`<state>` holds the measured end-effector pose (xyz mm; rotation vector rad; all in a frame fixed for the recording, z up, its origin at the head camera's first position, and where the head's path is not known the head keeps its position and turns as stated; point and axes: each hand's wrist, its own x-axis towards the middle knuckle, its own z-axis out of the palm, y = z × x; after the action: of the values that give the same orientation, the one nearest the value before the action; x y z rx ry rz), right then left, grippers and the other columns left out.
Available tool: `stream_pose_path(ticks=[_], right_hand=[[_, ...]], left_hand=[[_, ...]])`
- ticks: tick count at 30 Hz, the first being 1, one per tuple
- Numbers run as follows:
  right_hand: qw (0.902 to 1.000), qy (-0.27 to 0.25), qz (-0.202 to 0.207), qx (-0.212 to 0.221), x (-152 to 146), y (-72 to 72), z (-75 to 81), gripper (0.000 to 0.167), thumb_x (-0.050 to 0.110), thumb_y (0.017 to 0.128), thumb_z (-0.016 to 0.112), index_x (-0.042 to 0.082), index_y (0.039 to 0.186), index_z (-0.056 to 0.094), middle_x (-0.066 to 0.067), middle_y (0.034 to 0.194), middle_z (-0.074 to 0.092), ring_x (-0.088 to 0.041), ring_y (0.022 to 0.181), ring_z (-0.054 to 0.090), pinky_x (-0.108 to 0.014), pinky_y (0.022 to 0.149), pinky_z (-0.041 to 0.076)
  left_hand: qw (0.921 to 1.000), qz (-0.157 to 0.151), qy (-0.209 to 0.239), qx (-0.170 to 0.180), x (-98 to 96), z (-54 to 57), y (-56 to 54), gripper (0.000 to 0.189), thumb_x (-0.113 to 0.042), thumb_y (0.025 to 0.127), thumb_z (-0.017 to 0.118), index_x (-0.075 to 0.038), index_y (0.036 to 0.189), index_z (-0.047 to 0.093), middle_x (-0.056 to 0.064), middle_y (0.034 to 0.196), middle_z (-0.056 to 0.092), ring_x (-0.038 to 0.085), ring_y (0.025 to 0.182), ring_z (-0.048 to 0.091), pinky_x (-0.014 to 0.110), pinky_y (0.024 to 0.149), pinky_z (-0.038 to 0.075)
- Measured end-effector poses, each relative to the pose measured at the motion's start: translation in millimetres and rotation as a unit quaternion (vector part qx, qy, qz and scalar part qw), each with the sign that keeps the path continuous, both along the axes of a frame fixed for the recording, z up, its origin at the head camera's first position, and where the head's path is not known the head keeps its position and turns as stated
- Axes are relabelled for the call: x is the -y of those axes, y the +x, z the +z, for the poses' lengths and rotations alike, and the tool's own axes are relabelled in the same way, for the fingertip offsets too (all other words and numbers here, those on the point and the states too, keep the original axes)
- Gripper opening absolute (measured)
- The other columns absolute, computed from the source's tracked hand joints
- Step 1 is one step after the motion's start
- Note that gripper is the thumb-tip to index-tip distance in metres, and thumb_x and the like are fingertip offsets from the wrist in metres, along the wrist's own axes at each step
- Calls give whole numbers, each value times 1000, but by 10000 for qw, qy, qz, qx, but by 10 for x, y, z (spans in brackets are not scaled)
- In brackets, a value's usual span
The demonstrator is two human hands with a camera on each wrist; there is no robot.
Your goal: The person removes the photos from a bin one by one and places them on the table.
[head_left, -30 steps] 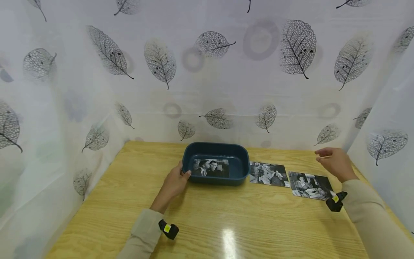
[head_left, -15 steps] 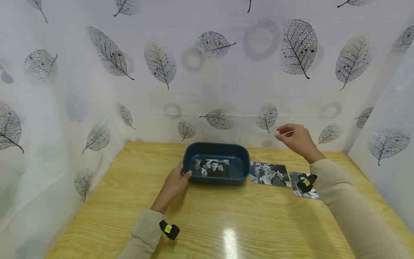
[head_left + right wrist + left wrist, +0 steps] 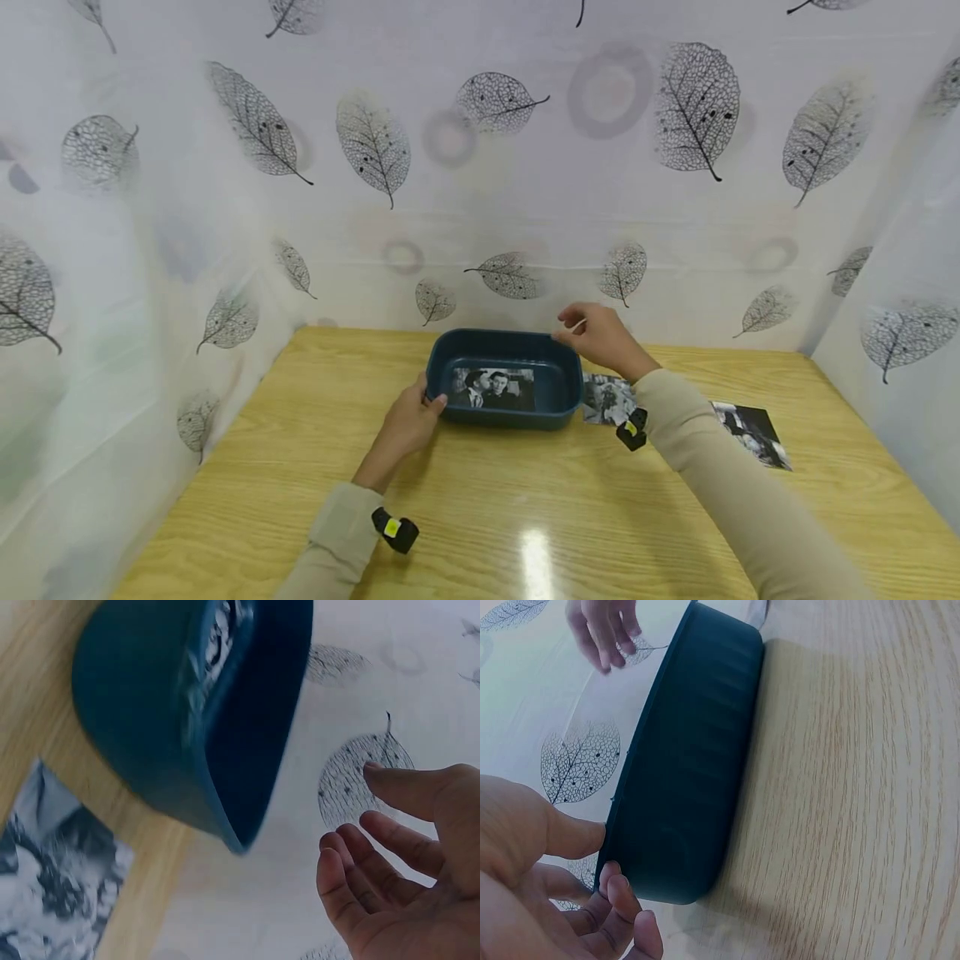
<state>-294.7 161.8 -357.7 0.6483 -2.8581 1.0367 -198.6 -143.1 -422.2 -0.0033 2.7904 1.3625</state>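
A dark blue rectangular plastic bin point(image 3: 551, 387) stands on the table, with a black-and-white photo point(image 3: 498, 390) lying flat inside it. At the bin's left end my left hand point(image 3: 408, 421) pinches the rim, thumb on one side and fingers on the other, as the left wrist view shows. My right hand point(image 3: 600, 337) hovers over the bin's right back corner. Its fingers are loosely bent with nothing between them in the right wrist view. Beneath the right forearm lies a second photo point(image 3: 606, 400), partly covered by the wrist.
Farther right on the table point(image 3: 450, 517) a third photo point(image 3: 761, 433) is partly hidden by the right sleeve. A leaf-patterned curtain point(image 3: 510, 167) encloses the table at the back and both sides.
My right hand has swept left from above the right-hand photo to the bin's right corner, rising and then dropping a little. The left hand and bin have stayed put.
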Motion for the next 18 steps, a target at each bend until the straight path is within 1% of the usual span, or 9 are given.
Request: stream_pose_path(ticks=[1, 4, 9, 12, 13, 16, 18], right_hand=[[9999, 45, 75, 49, 52, -4, -30, 37, 16, 97, 70, -7, 124, 64, -26, 117, 64, -37, 101, 65, -50, 85, 54], [9990, 296, 281, 155, 176, -20, -134, 41, 17, 96, 72, -9, 126, 62, -27, 120, 63, -38, 104, 64, -51, 89, 52], [9959, 736, 504, 153, 317, -42, -294, 43, 17, 93, 75, -12, 123, 63, -27, 119, 64, -41, 111, 61, -52, 95, 49], [9940, 889, 592, 231, 370, -54, -370, 45, 19, 91, 77, -12, 120, 64, -26, 116, 65, -40, 110, 62, -50, 94, 50], [9934, 926, 665, 134, 370, -92, -436, 46, 23, 91, 79, -12, 118, 65, -25, 113, 66, -39, 106, 63, -48, 91, 51], [9901, 1233, 637, 188, 420, -124, -511, 54, 31, 88, 81, -11, 117, 65, -23, 112, 67, -37, 105, 64, -46, 90, 52], [9874, 1452, 546, 323, 465, -136, -553, 58, 34, 87, 82, -11, 120, 64, -23, 116, 66, -37, 108, 63, -47, 91, 52]], left_hand=[[10000, 8, 1, 15, -1, -1, 2, 64, -16, 105, 55, 8, 157, 25, 8, 86, 52, 20, 69, 49, 32, 61, 41], [10000, 22, -43, 4, -4, -11, 8, 65, -17, 105, 55, 9, 156, 24, 8, 86, 52, 19, 70, 49, 32, 61, 41], [10000, 32, 69, -6, -4, -33, 6, 66, -17, 105, 55, 7, 157, 22, 6, 81, 49, 17, 63, 45, 31, 57, 38], [9999, 26, 97, -32, -3, -38, 4, 66, -16, 105, 55, 7, 157, 22, 6, 79, 47, 16, 61, 43, 31, 55, 38], [9999, 37, 100, -24, -4, -37, 6, 66, -16, 105, 55, 6, 158, 22, 5, 79, 47, 16, 61, 43, 30, 56, 38], [10000, 41, 54, -55, -8, -31, 18, 66, -16, 105, 55, 7, 157, 21, 5, 79, 47, 16, 61, 43, 30, 56, 37], [10000, 41, 28, -69, -10, -32, 25, 67, -16, 105, 55, 8, 157, 21, 6, 79, 47, 16, 61, 43, 30, 56, 37]])
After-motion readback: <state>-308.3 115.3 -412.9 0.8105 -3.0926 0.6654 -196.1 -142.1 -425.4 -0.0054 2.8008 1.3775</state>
